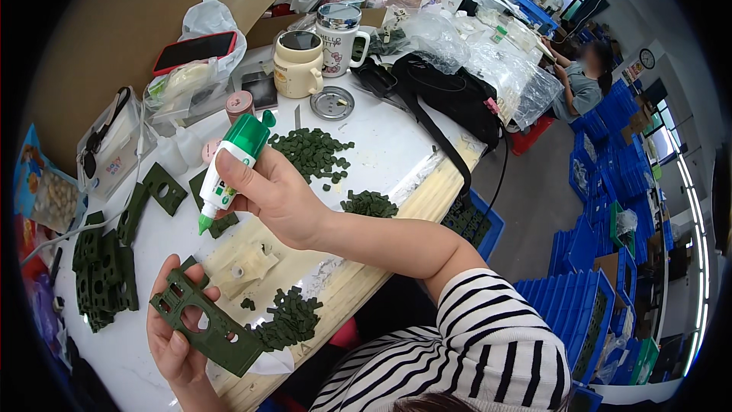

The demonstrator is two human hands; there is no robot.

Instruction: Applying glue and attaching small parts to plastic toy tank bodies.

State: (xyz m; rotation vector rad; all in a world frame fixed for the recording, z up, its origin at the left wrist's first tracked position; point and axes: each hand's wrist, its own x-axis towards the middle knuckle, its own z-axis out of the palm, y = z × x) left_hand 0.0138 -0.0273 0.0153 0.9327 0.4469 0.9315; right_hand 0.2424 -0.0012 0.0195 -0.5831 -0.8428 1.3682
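My right hand is wrapped round a white and green glue bottle. The bottle tilts with its green nozzle downward, above and apart from the part below. In my left hand is a flat dark green plastic plate with a large round hole and smaller cutouts, gripped by its edges. A heap of small dark green pieces lies just right of the plate. Beyond it, between my hands, sits a beige block. More green plates are piled at the left, and others lie beside the bottle.
Two further heaps of small green pieces lie beyond my right forearm. A cream mug, a white mug and a red-edged phone stand farther back. A black bag rests at right. Blue crates fill the floor beyond.
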